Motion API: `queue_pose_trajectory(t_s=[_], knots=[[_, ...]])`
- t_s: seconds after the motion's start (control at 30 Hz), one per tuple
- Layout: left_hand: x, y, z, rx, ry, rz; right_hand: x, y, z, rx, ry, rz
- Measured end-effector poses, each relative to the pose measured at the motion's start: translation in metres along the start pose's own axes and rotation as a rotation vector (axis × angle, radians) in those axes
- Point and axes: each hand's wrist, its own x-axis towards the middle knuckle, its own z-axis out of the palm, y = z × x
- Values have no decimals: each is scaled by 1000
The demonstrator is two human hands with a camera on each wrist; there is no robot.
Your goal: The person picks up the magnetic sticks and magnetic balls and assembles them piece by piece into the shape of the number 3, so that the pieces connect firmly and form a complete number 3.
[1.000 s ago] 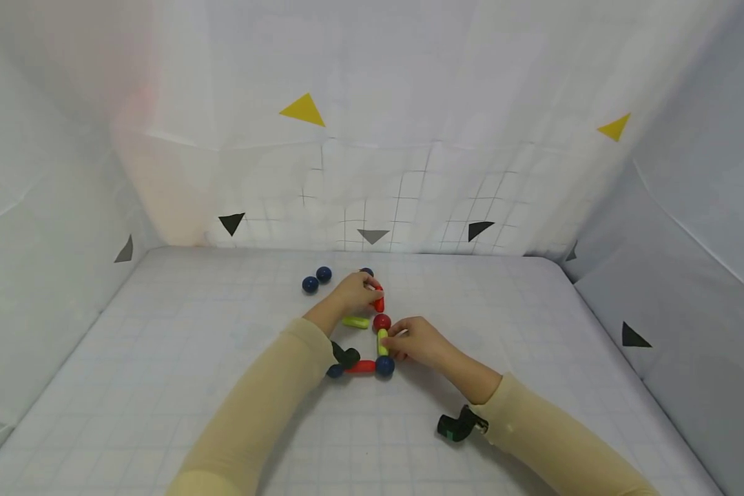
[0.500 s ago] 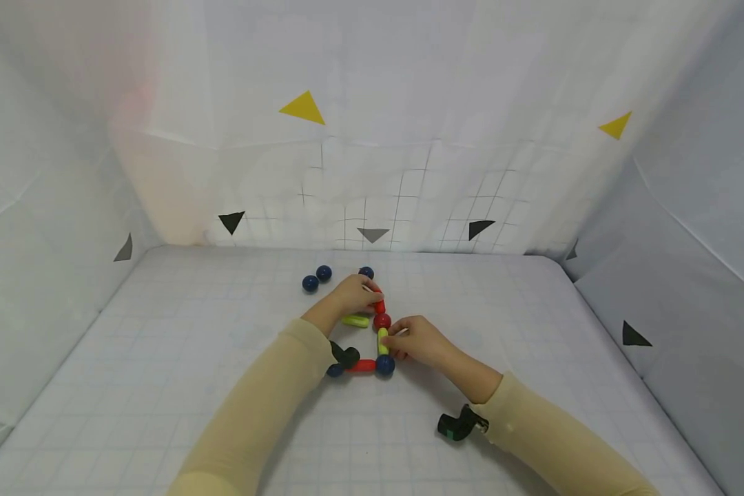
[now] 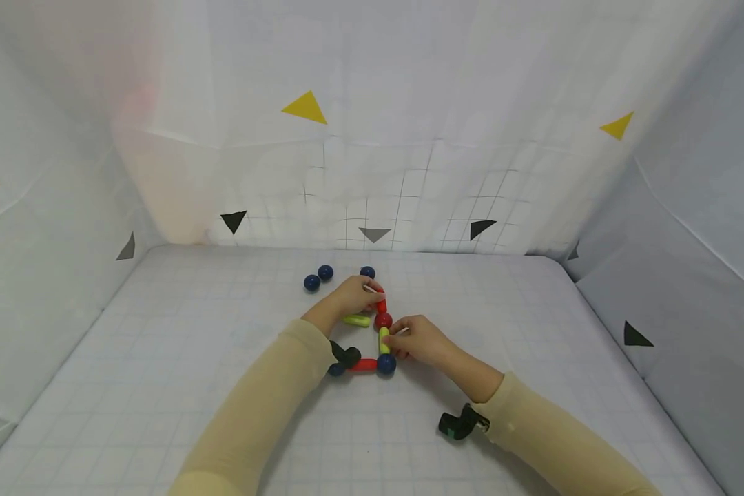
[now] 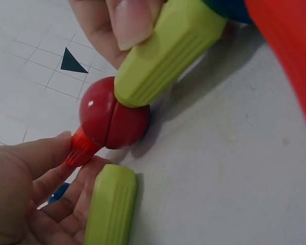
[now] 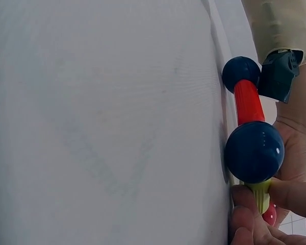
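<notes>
My left hand (image 3: 355, 295) pinches a red rod (image 3: 381, 304), whose near end touches a red ball (image 3: 382, 322). In the left wrist view, the thumb and fingers lie on either side of that rod. A yellow-green rod (image 3: 384, 340) joins the red ball to a blue ball (image 3: 386, 365); my right hand (image 3: 423, 339) pinches it between thumb and fingers. From the blue ball a second red rod (image 5: 249, 102) runs left to another blue ball (image 5: 240, 75). Beside the left hand lies a loose yellow-green rod (image 4: 111, 206), its far end cut off in the left wrist view.
Two blue balls (image 3: 312, 283) lie at the back left, and another blue ball (image 3: 367, 273) sits just behind the left hand. Black wrist cameras (image 3: 461, 423) hang under both sleeves. White walls surround the gridded white table (image 3: 180, 344) on the left, back and right.
My left hand has brought its red rod slightly nearer, closing the small gap to the red ball. The right hand has kept its hold with hardly any movement.
</notes>
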Motion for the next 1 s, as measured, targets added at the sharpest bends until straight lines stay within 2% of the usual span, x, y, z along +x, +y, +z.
queue_pose_trajectory(t_s=[0.43, 0.8, 1.0], knots=[[-4, 2, 0, 3, 0, -2, 1, 0, -5, -13, -12, -21], [-2, 1, 0, -26, -1, -2, 12, -2, -9, -25, 78, -17], [-3, 1, 0, -26, -9, 25, 18, -6, -8, -25, 87, -14]])
